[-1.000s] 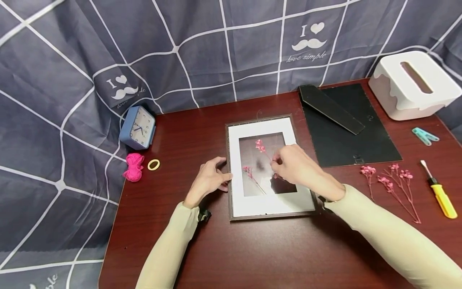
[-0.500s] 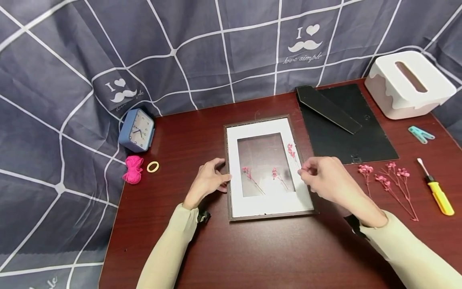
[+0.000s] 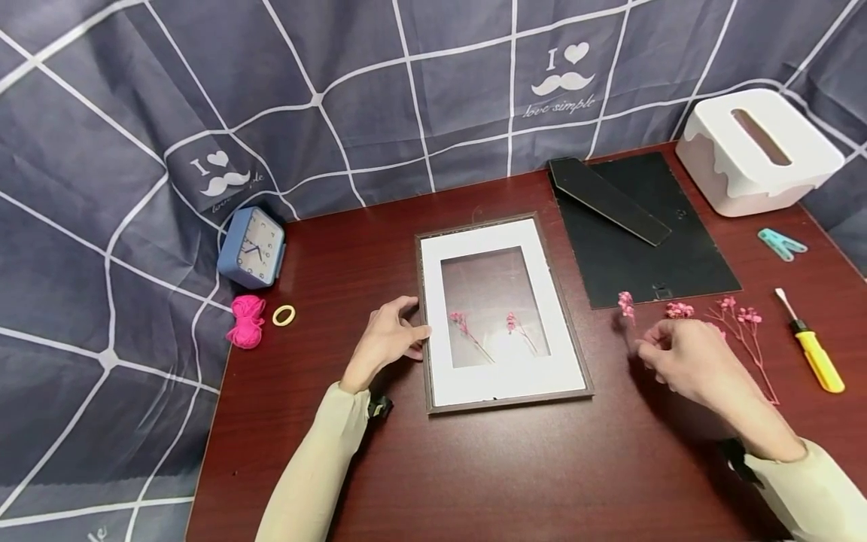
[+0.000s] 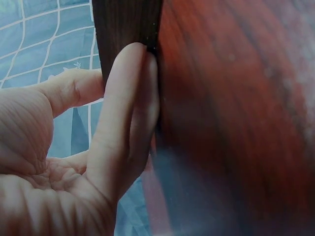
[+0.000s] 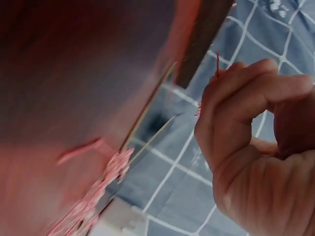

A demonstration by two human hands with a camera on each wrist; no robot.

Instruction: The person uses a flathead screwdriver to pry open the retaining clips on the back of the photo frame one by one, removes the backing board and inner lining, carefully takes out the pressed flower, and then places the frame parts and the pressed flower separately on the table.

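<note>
A dark-edged picture frame [image 3: 502, 386] with a white mat lies flat. Within its window are two pink dried flower sprigs, one on the left [image 3: 467, 331] and one on the right [image 3: 518, 330]. My left hand [image 3: 386, 340] holds the frame's left side, thumb on the top edge and fingers against the side wall, as the left wrist view shows closely. Between right thumb and fingertips my right hand [image 3: 698, 361] pinches another pink sprig [image 3: 626, 303] over the table. More pink sprigs [image 3: 748, 316] lie behind that hand, partly hidden by it.
A black backing board [image 3: 603, 278] with a stand leg lies beyond the frame. Right of it are a white tissue box [image 3: 759, 158], a turquoise clip [image 3: 782, 243] and a yellow screwdriver [image 3: 818, 357]. At left are a blue clock [image 3: 252, 248], pink yarn [image 3: 247, 321] and a yellow ring [image 3: 284, 315].
My right hand has moved right from above the frame's window to the table beside the loose sprigs, carrying its sprig along. The left hand still holds the frame's side.
</note>
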